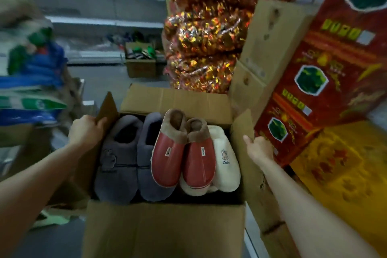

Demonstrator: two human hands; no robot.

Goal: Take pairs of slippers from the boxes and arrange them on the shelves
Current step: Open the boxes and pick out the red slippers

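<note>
Left hand grips box left flap, right hand apparently pinches right flap; hauling by flaps risks buckling, tipping out red slippers loose atop box's load.

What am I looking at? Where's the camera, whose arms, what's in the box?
No robot here: one wide-angle camera sits on a person's head, looking forward and down, so both bare arms are the wearer's. The left hand grips the left flap of an open cardboard box; the right hand grips the right flap. Inside lie a pair of grey slippers, a pair of red slippers and a cream slipper with a rabbit. Behind stand bags of foil-wrapped sweets and red cartons. No slipper is held.
</note>
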